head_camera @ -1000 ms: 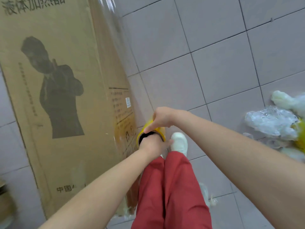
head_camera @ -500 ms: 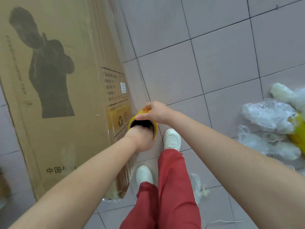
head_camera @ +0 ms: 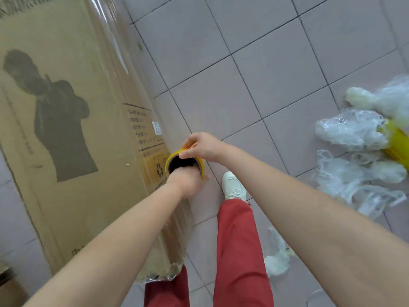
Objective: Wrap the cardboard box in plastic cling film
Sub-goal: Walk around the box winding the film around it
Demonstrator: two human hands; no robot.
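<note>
A tall flat cardboard box point(head_camera: 73, 134) stands on the tiled floor at the left, printed with a dark figure and text. Clear film point(head_camera: 124, 52) lies shiny along its right edge and bunches at its bottom corner. I look down the open end of the yellow cling film roll point(head_camera: 184, 163), held upright beside the box's narrow side. My left hand point(head_camera: 188, 181) grips the roll from the near side. My right hand point(head_camera: 200, 147) pinches its far rim from above.
Crumpled clear plastic point(head_camera: 352, 131) and a yellow item point(head_camera: 396, 140) lie on the floor at the right. More plastic scraps point(head_camera: 277, 260) sit near my red trouser legs point(head_camera: 239, 251) and white shoe point(head_camera: 234, 185). A small brown box corner point(head_camera: 8, 286) shows bottom left.
The view has shifted and the hands with the roll stay together beside the box's narrow side. My legs have stepped: only one shoe shows now.
</note>
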